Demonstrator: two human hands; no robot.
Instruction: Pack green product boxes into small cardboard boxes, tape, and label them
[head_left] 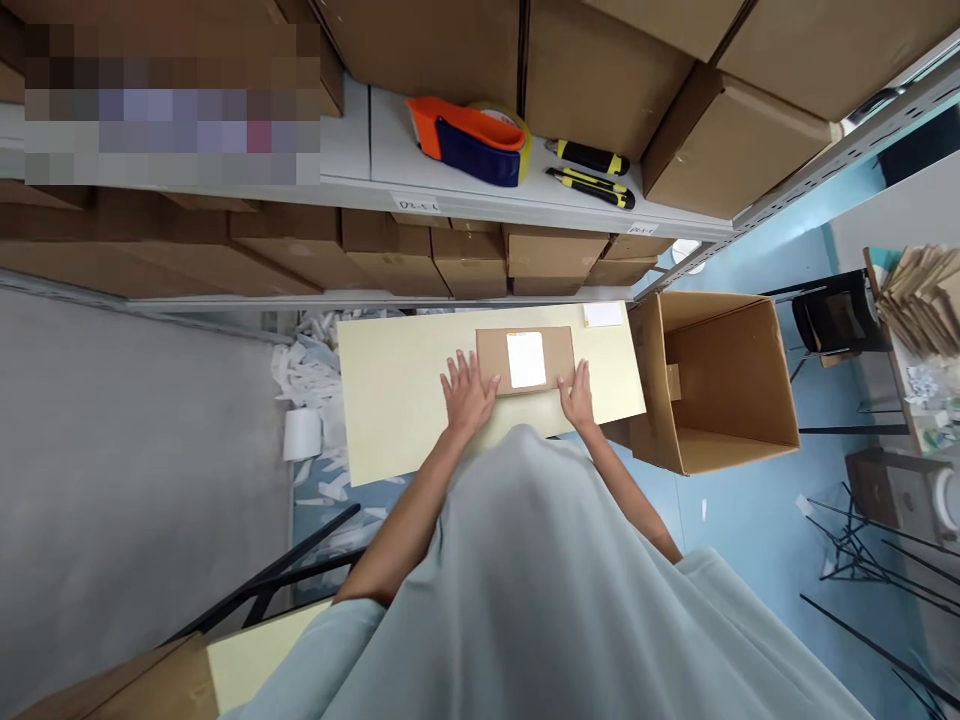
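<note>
A small brown cardboard box (491, 362) with a white label (526, 360) on its top lies flat on the pale yellow tabletop (405, 400). At the box's left end is my left hand (469, 395), its fingers spread and the thumb by the near left corner. My right hand (577, 398) rests at the near right corner, fingers stretched out along that end. Neither hand is wrapped around the box. A stack of white labels or paper (602, 314) lies at the table's far right corner.
A large cardboard box (731, 400), open at the top, stands right of the table. Ahead, a shelf (360, 130) bears boxes, an orange and blue tape dispenser (476, 145) and box cutters (589, 157). Paper scraps (319, 370) and a white roll (302, 434) lie left.
</note>
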